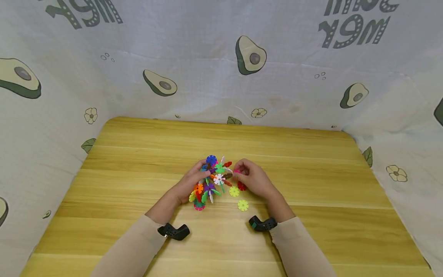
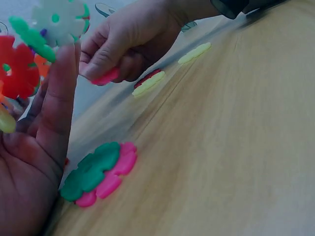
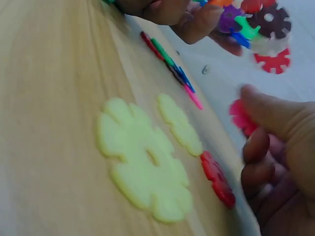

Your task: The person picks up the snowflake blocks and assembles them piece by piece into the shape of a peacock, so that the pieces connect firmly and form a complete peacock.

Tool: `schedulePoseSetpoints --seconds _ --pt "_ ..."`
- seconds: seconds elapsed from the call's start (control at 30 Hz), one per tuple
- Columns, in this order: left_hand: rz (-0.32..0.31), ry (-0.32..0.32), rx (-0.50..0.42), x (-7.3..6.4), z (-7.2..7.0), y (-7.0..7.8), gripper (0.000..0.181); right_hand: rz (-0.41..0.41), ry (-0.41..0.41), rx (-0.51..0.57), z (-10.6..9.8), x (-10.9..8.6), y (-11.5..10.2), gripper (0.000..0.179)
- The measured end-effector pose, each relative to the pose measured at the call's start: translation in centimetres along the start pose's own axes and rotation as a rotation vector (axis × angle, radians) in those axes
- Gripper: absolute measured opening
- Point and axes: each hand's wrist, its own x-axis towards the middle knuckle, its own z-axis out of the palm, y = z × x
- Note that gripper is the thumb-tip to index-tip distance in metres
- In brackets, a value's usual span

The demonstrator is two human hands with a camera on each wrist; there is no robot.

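Disc cluster [image 1: 215, 178] held by left grip [image 1: 189, 184]; beside it, pink disc [image 3: 241, 117] pinched by right grip [image 1: 255, 179]; counter edge [image 1: 207, 125] well beyond.

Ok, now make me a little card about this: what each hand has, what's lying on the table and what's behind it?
Left hand: holds a cluster of slotted flower-shaped discs in many colors
Right hand: pinches a pink disc, apart from the cluster
On the wooden table, near the right hand: two yellow discs, one red disc
On the table, by the left hand: a green disc overlapping a second pink disc
Behind: pale cloth printed with avocados
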Motion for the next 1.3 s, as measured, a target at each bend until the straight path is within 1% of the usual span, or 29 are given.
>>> schedulePoseSetpoints --seconds 0.1,0.13,0.2,0.3,0.37,0.47,0.6,0.8,0.97,1.07,1.2,1.3 --pt "-0.031 -0.038 0.135 -0.1 0.0 -0.1 0.060 -0.041 0.074 0.211 0.4 0.2 0.1 0.018" --pt "-0.043 -0.056 0.152 -0.2 0.0 -0.1 0.061 -0.063 0.085 0.288 0.5 0.2 0.1 0.019" --pt "-0.054 -0.087 0.179 -0.2 0.0 -0.1 0.060 -0.111 0.096 0.409 0.7 0.2 0.2 0.022" --pt "-0.046 -0.127 0.172 -0.2 0.0 -0.1 0.052 -0.183 0.082 0.503 0.9 0.2 0.2 0.024" --pt "-0.039 -0.143 0.176 -0.2 0.0 -0.1 0.049 -0.217 0.077 0.507 1.0 0.2 0.2 0.023" --pt "-0.038 -0.151 0.208 -0.2 -0.1 0.0 0.047 -0.247 0.064 0.506 1.2 0.1 0.1 0.022" --pt "-0.059 -0.145 0.242 -0.3 -0.2 0.1 0.049 -0.254 0.059 0.484 1.3 0.0 -0.1 0.020" --pt "-0.079 -0.148 0.231 -0.3 -0.2 0.0 0.051 -0.266 0.033 0.483 1.4 -0.1 -0.1 0.019" --pt "-0.048 -0.176 0.227 -0.2 -0.3 -0.2 0.055 -0.250 0.021 0.483 1.5 -0.1 -0.2 0.019" --pt "-0.023 -0.187 0.254 -0.2 -0.4 -0.3 0.056 -0.240 0.016 0.475 1.6 -0.2 -0.2 0.018" --pt "-0.013 -0.190 0.246 -0.2 -0.3 -0.2 0.053 -0.241 0.011 0.471 1.7 -0.1 -0.2 0.019" --pt "-0.012 -0.192 0.215 -0.2 -0.1 -0.1 0.046 -0.232 0.006 0.467 1.6 -0.1 -0.2 0.018"
